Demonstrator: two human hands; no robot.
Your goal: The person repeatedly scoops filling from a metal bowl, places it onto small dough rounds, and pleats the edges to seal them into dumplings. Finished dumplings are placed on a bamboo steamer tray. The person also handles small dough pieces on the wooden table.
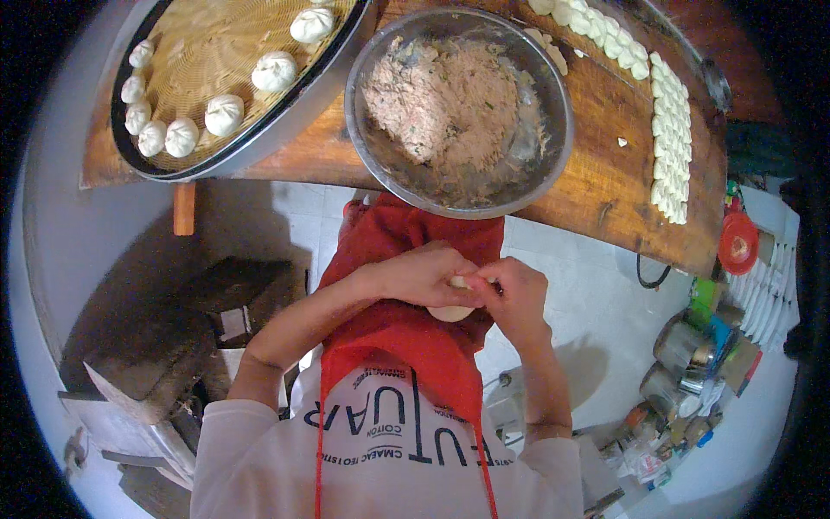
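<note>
Close together over the red apron, my left hand (431,276) and my right hand (517,289) hold a round of pale dough (450,313). Its lower edge shows below the left hand; the fingers of both hands meet at its upper part and hide what lies inside. Just beyond them stands a large steel bowl (459,212) of pinkish minced filling (463,107) with green flecks. At the upper left, several pleated buns (224,115) sit around the woven mat of a round steamer tray (214,65).
Rows of overlapping dough pieces (670,139) lie along the right of the wooden table (603,168), with a small dough scrap (622,142) nearby. A red bowl (738,243) is beyond the table's right end. Jars and packages (674,350) stand at the lower right.
</note>
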